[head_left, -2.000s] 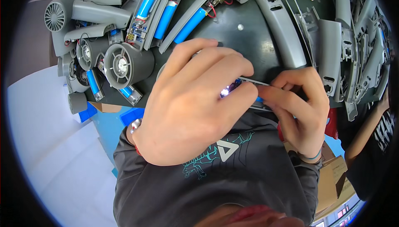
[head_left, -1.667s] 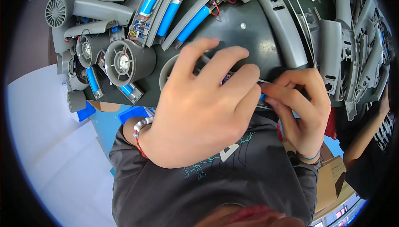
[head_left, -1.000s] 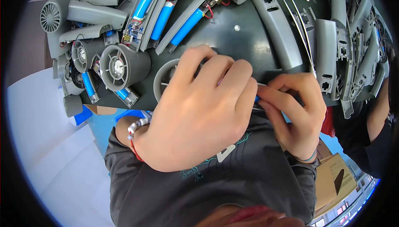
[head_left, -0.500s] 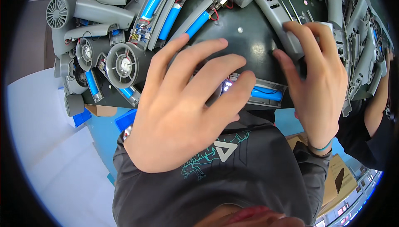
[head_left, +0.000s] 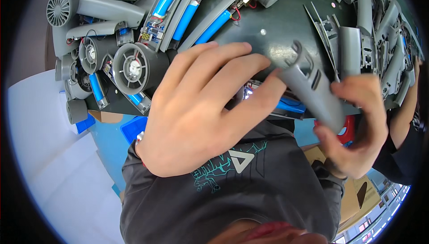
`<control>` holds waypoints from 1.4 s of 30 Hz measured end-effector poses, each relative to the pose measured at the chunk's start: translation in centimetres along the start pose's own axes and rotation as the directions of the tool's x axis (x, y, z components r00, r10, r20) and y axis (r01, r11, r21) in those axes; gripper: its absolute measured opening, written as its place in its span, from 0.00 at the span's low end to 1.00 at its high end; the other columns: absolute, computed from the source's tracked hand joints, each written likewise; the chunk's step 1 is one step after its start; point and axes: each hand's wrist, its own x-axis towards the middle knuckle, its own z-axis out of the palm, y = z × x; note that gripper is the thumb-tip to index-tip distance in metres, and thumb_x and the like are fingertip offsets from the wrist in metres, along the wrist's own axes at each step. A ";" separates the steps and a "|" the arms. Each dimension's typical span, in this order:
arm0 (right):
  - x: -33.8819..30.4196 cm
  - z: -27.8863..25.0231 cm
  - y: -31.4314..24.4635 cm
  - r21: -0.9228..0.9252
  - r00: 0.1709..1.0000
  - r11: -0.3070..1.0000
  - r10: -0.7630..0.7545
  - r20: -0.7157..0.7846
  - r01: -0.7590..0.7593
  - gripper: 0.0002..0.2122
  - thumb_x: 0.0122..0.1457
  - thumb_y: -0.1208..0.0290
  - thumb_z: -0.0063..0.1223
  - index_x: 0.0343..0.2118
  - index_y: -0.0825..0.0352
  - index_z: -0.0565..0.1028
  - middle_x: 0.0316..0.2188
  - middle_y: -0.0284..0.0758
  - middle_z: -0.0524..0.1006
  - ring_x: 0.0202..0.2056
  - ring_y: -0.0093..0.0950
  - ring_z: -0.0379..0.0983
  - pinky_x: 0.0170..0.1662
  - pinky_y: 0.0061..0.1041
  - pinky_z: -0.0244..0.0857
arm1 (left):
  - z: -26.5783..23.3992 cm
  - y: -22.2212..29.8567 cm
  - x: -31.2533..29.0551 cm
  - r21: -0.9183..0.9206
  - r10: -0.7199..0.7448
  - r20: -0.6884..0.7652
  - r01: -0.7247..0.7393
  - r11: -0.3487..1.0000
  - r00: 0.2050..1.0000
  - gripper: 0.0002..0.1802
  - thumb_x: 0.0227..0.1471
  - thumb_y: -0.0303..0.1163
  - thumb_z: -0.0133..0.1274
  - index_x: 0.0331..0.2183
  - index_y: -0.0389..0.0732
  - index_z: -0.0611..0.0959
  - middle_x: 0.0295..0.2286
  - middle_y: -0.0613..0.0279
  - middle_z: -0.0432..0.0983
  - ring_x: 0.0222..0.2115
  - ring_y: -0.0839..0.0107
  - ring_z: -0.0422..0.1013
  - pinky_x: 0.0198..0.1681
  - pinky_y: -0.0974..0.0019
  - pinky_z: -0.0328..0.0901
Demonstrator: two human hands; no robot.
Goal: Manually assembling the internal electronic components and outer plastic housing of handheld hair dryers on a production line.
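My left hand (head_left: 201,110) curves over a half-open handheld fan (head_left: 286,104) at the table's near edge, its fingers bent around the part beneath. That grip is largely hidden. Beside the thumb show a lit circuit board (head_left: 250,90) and a blue battery cell in the fan's grey handle. To the right, my right hand (head_left: 359,125) pinches the lower end of a grey plastic handle cover (head_left: 313,93) between thumb and fingers. The cover, slightly blurred, is tilted above the handle, its slotted upper end close to my left thumb.
Grey fans and opened handles with blue cells (head_left: 183,20) crowd the left and back of the dark table (head_left: 286,34). Thin grey frames (head_left: 328,34) and a pile of handle parts (head_left: 384,43) lie on the right. Another person's arm (head_left: 404,114) reaches in there.
The grey handle cover has left the table at the right with my right hand and come nearer, toward the fan. My left hand has barely moved.
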 end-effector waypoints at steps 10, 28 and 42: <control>-1.2 2.0 -0.8 0.064 0.993 0.992 0.111 0.025 -0.113 0.23 0.32 0.79 0.68 0.38 0.69 0.82 0.35 0.38 0.74 0.32 0.29 0.69 0.35 0.24 0.62 | -0.6 -1.2 -1.2 -0.146 -0.004 -0.014 0.001 0.989 1.000 0.37 0.29 0.40 0.74 0.44 0.35 0.82 0.43 0.51 0.80 0.48 0.48 0.74 0.51 0.52 0.67; 0.5 4.2 -0.2 0.039 0.999 0.999 0.021 0.031 -0.023 0.23 0.34 0.76 0.71 0.40 0.67 0.83 0.39 0.40 0.80 0.41 0.39 0.76 0.44 0.33 0.69 | -1.7 -0.2 0.4 0.018 -0.079 0.186 0.076 0.997 0.979 0.28 0.28 0.39 0.69 0.37 0.40 0.85 0.34 0.60 0.75 0.34 0.57 0.72 0.36 0.57 0.66; 1.2 3.6 0.5 -0.002 0.993 0.997 -0.075 0.089 0.075 0.21 0.38 0.73 0.72 0.39 0.70 0.83 0.42 0.43 0.83 0.45 0.42 0.80 0.48 0.37 0.72 | -1.9 -0.3 0.1 -0.052 -0.108 0.189 0.120 0.991 0.976 0.29 0.27 0.37 0.71 0.38 0.39 0.84 0.34 0.60 0.75 0.36 0.56 0.72 0.39 0.56 0.65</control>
